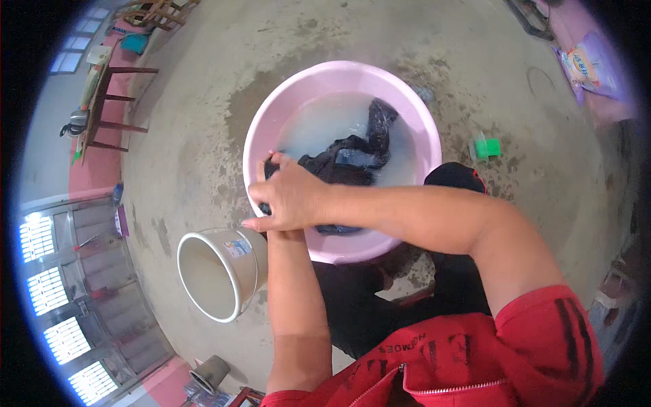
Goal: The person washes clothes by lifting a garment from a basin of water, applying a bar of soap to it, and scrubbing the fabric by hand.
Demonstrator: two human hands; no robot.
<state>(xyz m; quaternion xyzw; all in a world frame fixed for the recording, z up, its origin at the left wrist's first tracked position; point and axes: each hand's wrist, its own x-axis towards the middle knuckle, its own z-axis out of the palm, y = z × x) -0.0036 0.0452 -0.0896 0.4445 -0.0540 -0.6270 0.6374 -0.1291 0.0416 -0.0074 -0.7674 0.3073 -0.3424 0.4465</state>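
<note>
A pink round basin (424, 129) in front of me holds cloudy water. Through it runs a wet, dark garment (383, 132), partly under the surface and bunched toward the basin's left rim. There my right hand (295, 193) reaches across my left wrist, its fingers closed on a bunch of the dark cloth. My left forearm (296, 292) rises from the lower edge, and its hand is mostly covered by the right one. What shows of the left fingers curls against the same cloth at the rim.
A pale bucket (203, 275) with a handle stands left of the basin. On the right are a small bright green item (487, 148) and a purple packet (593, 71) by the wall. A wooden table (102, 112) is far left. Wet patches mark the concrete floor (203, 136).
</note>
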